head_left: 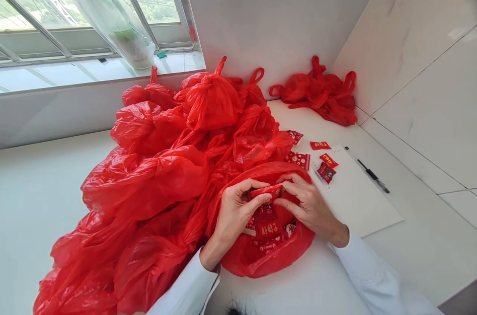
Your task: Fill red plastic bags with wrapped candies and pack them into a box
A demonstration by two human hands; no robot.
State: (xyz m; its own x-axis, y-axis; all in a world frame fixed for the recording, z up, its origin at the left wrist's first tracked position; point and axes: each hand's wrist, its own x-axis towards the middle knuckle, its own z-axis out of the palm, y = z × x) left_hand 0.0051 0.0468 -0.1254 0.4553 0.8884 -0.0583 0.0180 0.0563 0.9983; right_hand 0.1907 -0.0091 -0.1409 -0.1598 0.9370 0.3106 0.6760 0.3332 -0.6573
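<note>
Both my hands meet over an open red plastic bag (pixel 261 260) full of small red wrapped candies. My left hand (pixel 234 213) and my right hand (pixel 307 205) each pinch one end of a red candy packet (pixel 265 192) held between them above the bag. More red packets (pixel 269 228) lie inside the bag under my fingers. White sleeves cover both my forearms.
A heap of tied red plastic bags (pixel 160 176) fills the white counter to the left. Another red bag pile (pixel 322 91) lies in the far corner. Several loose candies (pixel 326 171) sit on a white sheet (pixel 357 200), with a black pen (pixel 372 176) beside it. A window is at upper left.
</note>
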